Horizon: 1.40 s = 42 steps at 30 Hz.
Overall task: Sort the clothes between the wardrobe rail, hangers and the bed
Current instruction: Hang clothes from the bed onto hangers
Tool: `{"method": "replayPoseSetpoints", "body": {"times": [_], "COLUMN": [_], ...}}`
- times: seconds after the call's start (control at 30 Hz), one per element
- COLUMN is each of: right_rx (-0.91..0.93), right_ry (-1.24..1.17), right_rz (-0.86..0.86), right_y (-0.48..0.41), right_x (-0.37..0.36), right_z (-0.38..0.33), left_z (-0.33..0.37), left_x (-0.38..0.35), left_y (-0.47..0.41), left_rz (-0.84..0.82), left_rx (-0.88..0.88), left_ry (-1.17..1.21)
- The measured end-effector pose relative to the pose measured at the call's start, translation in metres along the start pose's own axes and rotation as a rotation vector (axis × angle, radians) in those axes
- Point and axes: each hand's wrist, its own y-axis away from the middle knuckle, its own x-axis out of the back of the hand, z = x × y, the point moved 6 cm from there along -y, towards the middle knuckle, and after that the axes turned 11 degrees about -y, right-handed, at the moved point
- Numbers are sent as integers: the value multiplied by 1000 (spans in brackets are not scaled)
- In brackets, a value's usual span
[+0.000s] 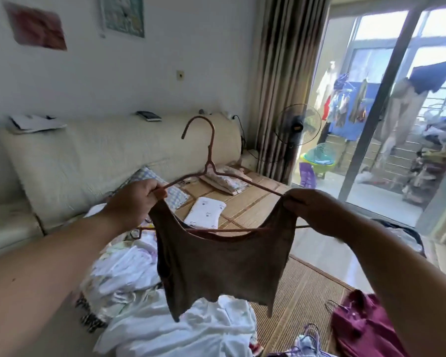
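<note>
Head view: 2 hands hold a brown cropped top (222, 266) up over the bed (255, 202). The left hand (137, 202) pinches 1 strap together with the end of a reddish hanger (209, 161). The right hand (317, 212) has its fingers curled round the other strap at the hanger's opposite end. The hook points up, and the lower bar shows across the neckline. Below lie a heap of white clothes (165, 328) and, to the right, a maroon garment (363, 320).
</note>
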Motion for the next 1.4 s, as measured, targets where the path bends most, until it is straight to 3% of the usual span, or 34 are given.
{"method": "replayPoseSetpoints", "body": {"times": [0.17,0.4,0.6,0.73,1.03,1.3,1.4], "right_rx": [13,28,-39,-76,-202,-264,-286], "right_ry": [-91,-149,-201,-218,-171,-178,-147], "right_rz": [-5,12,-21,-23,-114,-136,-121], "right_y": [-68,-163,-241,-286,-435,-569,-606], "right_x": [-84,-209,-321,-374,-487,-548,-555], "right_z": [-54,-111,-132,-140,-115,-101,-96], "left_z": [-92,-264,-381,-439,-557,-648,-670], "left_x": [44,96,121,124,92,60,53], "left_y": [-7,-39,-81,-111,-209,-307,-343], "left_rz": [42,-100,-136,-159,-137,-134,-105], "left_rx": [19,59,91,156,281,449,424], "left_ry": [-48,22,-152,-277,-302,-221,-242]}}
